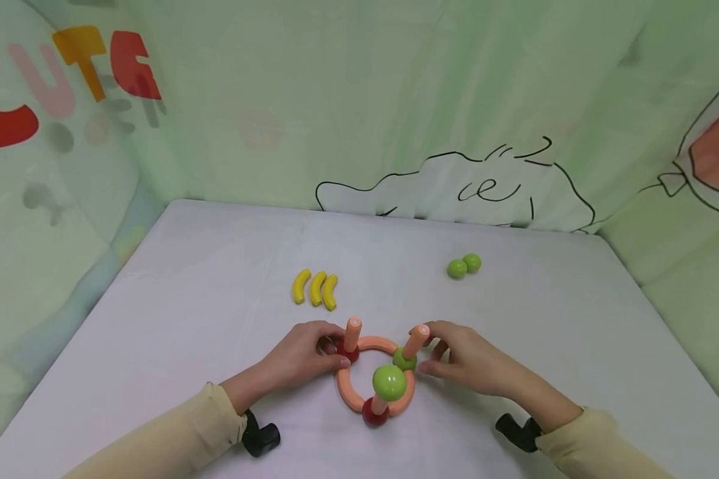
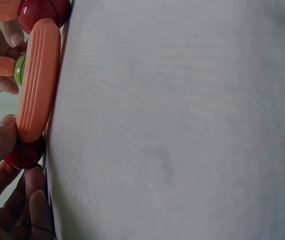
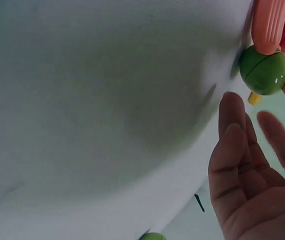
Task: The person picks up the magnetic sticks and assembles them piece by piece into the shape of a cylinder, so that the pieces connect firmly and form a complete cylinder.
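Curved orange pieces [image 1: 350, 392] joined by red and green balls make a ring on the table. My left hand [image 1: 302, 356] pinches the ring's left red ball [image 2: 26, 154] between thumb and fingers, beside an upright orange stick [image 1: 352, 332]. On the right, another orange stick [image 1: 417, 340] rises from a green ball [image 3: 264, 71]. Close to that ball, my right hand [image 1: 470, 359] has its fingers spread and relaxed; the right wrist view shows a gap between them. At the front, a red ball [image 1: 375, 414] bears a short stick topped by a green ball [image 1: 389, 382].
Behind the ring and to the left lie three yellow curved pieces [image 1: 315, 289] like small bananas. Two loose green balls [image 1: 457, 269] sit farther back on the right. A pale cloth covers the table [image 1: 216, 266], and printed green curtains [image 1: 263, 100] hang around it.
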`<state>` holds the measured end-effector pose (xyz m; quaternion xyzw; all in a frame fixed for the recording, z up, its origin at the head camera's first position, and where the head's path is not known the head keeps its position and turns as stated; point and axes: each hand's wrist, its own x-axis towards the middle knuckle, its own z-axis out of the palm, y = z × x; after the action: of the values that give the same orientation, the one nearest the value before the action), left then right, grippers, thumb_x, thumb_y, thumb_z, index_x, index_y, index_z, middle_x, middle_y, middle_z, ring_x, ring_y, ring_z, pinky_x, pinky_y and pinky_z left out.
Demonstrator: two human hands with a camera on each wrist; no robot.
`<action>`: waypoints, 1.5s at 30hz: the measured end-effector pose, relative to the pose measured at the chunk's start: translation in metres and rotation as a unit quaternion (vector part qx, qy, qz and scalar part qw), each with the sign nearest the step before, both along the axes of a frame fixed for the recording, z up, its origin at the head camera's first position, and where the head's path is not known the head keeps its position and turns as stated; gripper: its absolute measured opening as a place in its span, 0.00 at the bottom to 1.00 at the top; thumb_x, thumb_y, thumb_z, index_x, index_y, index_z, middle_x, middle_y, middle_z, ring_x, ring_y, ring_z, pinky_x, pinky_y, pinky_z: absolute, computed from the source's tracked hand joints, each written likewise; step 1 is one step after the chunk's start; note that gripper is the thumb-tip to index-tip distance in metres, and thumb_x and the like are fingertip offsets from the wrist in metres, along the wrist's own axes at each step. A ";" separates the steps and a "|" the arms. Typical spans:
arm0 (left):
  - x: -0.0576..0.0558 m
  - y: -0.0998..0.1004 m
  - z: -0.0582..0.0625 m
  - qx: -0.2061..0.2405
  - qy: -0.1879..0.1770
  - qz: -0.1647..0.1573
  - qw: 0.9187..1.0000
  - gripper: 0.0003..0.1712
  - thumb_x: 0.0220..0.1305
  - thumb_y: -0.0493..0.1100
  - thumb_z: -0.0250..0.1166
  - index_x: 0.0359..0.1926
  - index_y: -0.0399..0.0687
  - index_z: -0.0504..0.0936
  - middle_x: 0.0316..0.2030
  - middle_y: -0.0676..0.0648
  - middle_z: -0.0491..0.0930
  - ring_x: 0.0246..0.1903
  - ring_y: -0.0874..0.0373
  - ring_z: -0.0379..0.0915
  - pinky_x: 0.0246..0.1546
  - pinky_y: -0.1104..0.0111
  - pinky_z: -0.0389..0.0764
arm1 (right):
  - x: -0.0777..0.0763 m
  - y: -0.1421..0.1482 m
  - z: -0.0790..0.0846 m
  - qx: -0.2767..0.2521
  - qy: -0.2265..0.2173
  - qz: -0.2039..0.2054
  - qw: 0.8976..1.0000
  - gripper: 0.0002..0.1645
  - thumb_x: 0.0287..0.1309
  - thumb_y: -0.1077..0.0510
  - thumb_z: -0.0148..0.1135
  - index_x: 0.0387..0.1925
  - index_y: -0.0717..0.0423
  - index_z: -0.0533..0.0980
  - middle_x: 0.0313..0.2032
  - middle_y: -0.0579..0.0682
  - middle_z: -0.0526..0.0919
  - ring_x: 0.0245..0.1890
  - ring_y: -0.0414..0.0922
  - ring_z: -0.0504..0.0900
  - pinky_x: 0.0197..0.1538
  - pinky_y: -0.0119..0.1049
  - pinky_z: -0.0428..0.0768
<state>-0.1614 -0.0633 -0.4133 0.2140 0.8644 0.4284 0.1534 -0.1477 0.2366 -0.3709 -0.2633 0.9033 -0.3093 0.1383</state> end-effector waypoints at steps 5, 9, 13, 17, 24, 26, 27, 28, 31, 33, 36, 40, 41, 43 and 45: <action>0.000 0.001 0.001 0.000 0.001 0.000 1.000 0.19 0.60 0.39 0.75 0.52 0.43 0.85 0.40 0.52 0.85 0.37 0.61 0.76 0.39 0.73 0.76 | -0.007 -0.005 -0.005 -0.017 -0.016 0.036 0.999 0.23 0.60 0.53 0.73 0.54 0.55 0.80 0.49 0.48 0.85 0.36 0.34 0.78 0.37 0.29 0.79; 0.000 0.001 0.001 -0.001 0.002 -0.001 1.000 0.18 0.60 0.39 0.75 0.52 0.43 0.85 0.40 0.52 0.85 0.37 0.62 0.76 0.39 0.74 0.76 | -0.008 -0.008 -0.008 -0.020 -0.021 0.048 0.998 0.13 0.60 0.56 0.73 0.46 0.49 0.82 0.49 0.48 0.86 0.34 0.32 0.76 0.37 0.29 0.79; 0.001 0.001 0.004 -0.006 -0.004 0.001 1.000 0.20 0.61 0.40 0.75 0.53 0.44 0.84 0.40 0.52 0.85 0.37 0.62 0.76 0.40 0.73 0.77 | -0.009 -0.008 -0.009 -0.018 -0.013 0.046 0.999 0.11 0.60 0.57 0.73 0.45 0.49 0.83 0.47 0.47 0.86 0.34 0.31 0.75 0.37 0.29 0.78; 0.002 0.001 0.013 -0.042 -0.021 0.022 0.999 0.24 0.59 0.44 0.76 0.55 0.43 0.82 0.39 0.51 0.83 0.36 0.61 0.76 0.41 0.69 0.77 | -0.010 -0.008 -0.008 -0.015 -0.014 0.042 0.999 0.12 0.60 0.57 0.72 0.46 0.49 0.83 0.46 0.46 0.86 0.34 0.31 0.75 0.37 0.29 0.78; 0.012 0.001 0.024 -0.126 -0.074 0.026 0.989 0.15 0.61 0.51 0.74 0.27 0.46 0.83 0.20 0.54 0.76 0.22 0.62 0.69 0.25 0.71 0.67 | -0.010 -0.007 -0.007 -0.011 -0.024 0.032 0.999 0.14 0.60 0.56 0.73 0.48 0.51 0.82 0.45 0.45 0.86 0.33 0.33 0.75 0.36 0.29 0.77; 0.015 0.003 0.023 -0.127 -0.085 0.013 0.988 0.17 0.62 0.50 0.73 0.21 0.48 0.82 0.15 0.55 0.73 0.19 0.63 0.66 0.22 0.71 0.63 | -0.010 -0.007 -0.008 -0.010 -0.026 0.030 0.999 0.15 0.60 0.56 0.73 0.49 0.52 0.82 0.43 0.44 0.85 0.33 0.33 0.75 0.36 0.29 0.77; 0.016 0.004 0.023 -0.124 -0.088 0.009 0.988 0.17 0.62 0.49 0.73 0.20 0.48 0.81 0.14 0.55 0.72 0.18 0.63 0.66 0.22 0.71 0.62 | -0.010 -0.007 -0.008 -0.010 -0.026 0.030 0.999 0.14 0.60 0.57 0.73 0.48 0.51 0.82 0.43 0.44 0.85 0.33 0.33 0.75 0.36 0.29 0.77; 0.017 0.005 0.022 -0.123 -0.088 0.007 0.988 0.17 0.62 0.49 0.73 0.20 0.49 0.81 0.14 0.55 0.72 0.18 0.63 0.65 0.22 0.72 0.62 | -0.010 -0.007 -0.008 -0.010 -0.025 0.031 0.999 0.13 0.60 0.57 0.72 0.47 0.51 0.82 0.43 0.44 0.85 0.33 0.33 0.75 0.36 0.29 0.77; 0.018 0.006 0.021 -0.119 -0.083 0.006 0.989 0.17 0.62 0.48 0.72 0.19 0.48 0.81 0.13 0.56 0.71 0.18 0.63 0.65 0.22 0.72 0.61 | -0.009 -0.007 -0.009 -0.010 -0.024 0.030 0.999 0.10 0.60 0.57 0.72 0.44 0.49 0.82 0.43 0.43 0.86 0.34 0.33 0.76 0.36 0.29 0.77; 0.018 0.007 0.020 -0.120 -0.084 0.007 0.989 0.17 0.62 0.47 0.72 0.19 0.48 0.81 0.13 0.56 0.71 0.18 0.63 0.65 0.21 0.72 0.62 | -0.008 -0.007 -0.010 -0.010 -0.025 0.029 0.999 0.09 0.60 0.57 0.72 0.42 0.48 0.83 0.43 0.43 0.86 0.34 0.33 0.75 0.37 0.29 0.77; 0.017 0.007 0.020 -0.118 -0.084 0.011 0.989 0.17 0.63 0.47 0.72 0.19 0.48 0.81 0.14 0.56 0.71 0.18 0.63 0.65 0.22 0.72 0.62 | -0.007 -0.006 -0.010 -0.008 -0.029 0.023 0.999 0.10 0.60 0.57 0.72 0.44 0.49 0.83 0.40 0.41 0.86 0.33 0.32 0.75 0.36 0.29 0.77; 0.015 0.008 0.020 -0.113 -0.082 0.021 0.990 0.15 0.63 0.46 0.71 0.20 0.48 0.82 0.14 0.55 0.72 0.18 0.62 0.66 0.22 0.71 0.63 | -0.004 -0.003 -0.009 -0.004 -0.033 0.018 0.999 0.10 0.60 0.58 0.72 0.44 0.51 0.83 0.36 0.40 0.85 0.32 0.31 0.74 0.35 0.29 0.77; 0.015 0.008 0.019 -0.112 -0.081 0.023 0.990 0.15 0.63 0.45 0.70 0.21 0.48 0.82 0.14 0.55 0.73 0.18 0.62 0.67 0.22 0.71 0.63 | -0.003 -0.003 -0.009 -0.002 -0.034 0.017 0.999 0.10 0.60 0.59 0.72 0.44 0.51 0.83 0.35 0.39 0.85 0.31 0.30 0.74 0.35 0.28 0.77; 0.013 0.008 0.019 -0.111 -0.077 0.027 0.991 0.14 0.63 0.45 0.70 0.21 0.48 0.82 0.14 0.55 0.73 0.18 0.62 0.67 0.22 0.71 0.63 | -0.002 -0.002 -0.008 0.002 -0.035 0.018 0.999 0.09 0.60 0.60 0.71 0.43 0.52 0.83 0.34 0.39 0.84 0.31 0.30 0.74 0.35 0.28 0.77; 0.012 0.008 0.019 -0.109 -0.072 0.032 0.991 0.14 0.63 0.44 0.69 0.21 0.48 0.82 0.14 0.55 0.73 0.18 0.62 0.67 0.22 0.71 0.63 | -0.001 -0.001 -0.008 0.004 -0.036 0.019 0.999 0.08 0.60 0.61 0.70 0.42 0.53 0.84 0.34 0.39 0.85 0.31 0.30 0.75 0.35 0.28 0.78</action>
<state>-0.1490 -0.0551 -0.3948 0.1372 0.8989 0.3507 0.2241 -0.1487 0.2353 -0.3786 -0.2685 0.8937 -0.3119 0.1783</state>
